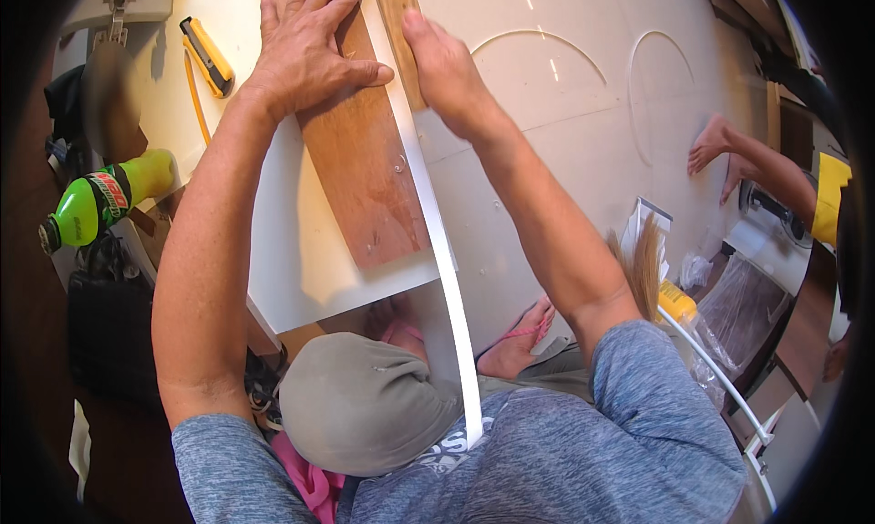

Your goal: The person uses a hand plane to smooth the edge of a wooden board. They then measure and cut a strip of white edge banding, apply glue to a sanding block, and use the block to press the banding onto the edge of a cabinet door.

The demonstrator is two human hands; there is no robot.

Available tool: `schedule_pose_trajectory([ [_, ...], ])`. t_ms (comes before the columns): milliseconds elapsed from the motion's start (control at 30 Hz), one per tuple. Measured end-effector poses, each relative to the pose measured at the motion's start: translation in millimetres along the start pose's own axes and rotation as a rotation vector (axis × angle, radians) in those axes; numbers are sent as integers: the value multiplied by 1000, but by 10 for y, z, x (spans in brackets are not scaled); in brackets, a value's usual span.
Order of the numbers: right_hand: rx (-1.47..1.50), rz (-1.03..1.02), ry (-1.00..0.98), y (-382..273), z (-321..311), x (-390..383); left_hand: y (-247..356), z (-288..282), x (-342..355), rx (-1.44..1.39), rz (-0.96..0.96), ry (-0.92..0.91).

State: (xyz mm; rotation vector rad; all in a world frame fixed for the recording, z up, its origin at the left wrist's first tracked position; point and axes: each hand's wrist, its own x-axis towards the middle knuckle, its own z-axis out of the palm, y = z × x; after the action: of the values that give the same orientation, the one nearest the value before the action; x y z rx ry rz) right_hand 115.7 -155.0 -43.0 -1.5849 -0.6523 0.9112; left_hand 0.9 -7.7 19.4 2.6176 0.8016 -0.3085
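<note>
My left hand (310, 55) lies flat on a brown wooden board (365, 191), fingers spread and thumb reaching to the board's right edge. Beneath the board is a white panel (292, 260). A narrow white flexible strip (442, 241) runs along the panel's right edge, then hangs past its near corner down to my shirt. My right hand (451, 77) is closed round a lighter wooden block (398, 36) and holds it against the outer side of the strip. The far ends of the board and the block are cut off by the top edge.
A yellow utility knife (210, 57) lies on the panel's left part. Beside it at the left is a green drink bottle (105, 200). At right, another person's leg (761, 164) reaches across the floor, near broom bristles (645, 260), a yellow container (676, 301) and clear plastic wrap (743, 296).
</note>
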Motion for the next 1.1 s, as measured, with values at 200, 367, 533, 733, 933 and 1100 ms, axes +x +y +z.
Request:
schedule_pose_trajectory([
  [200,41,-13,-74,-303,98,636,-33,39,6,-2,28,39],
  [367,-69,-144,25,-42,87,506,-56,66,30,11,28,29],
  [533,-183,-33,55,-71,49,32,-88,88,29,3,32,42],
  [733,-64,-11,6,38,-21,-589,-67,86,14,-1,-5,15],
  [933,102,176,55,19,-138,-1350,-101,85,23,-21,48,57],
  [1100,112,409,98,-7,-499,-1781,-69,64,38,-37,37,71],
])
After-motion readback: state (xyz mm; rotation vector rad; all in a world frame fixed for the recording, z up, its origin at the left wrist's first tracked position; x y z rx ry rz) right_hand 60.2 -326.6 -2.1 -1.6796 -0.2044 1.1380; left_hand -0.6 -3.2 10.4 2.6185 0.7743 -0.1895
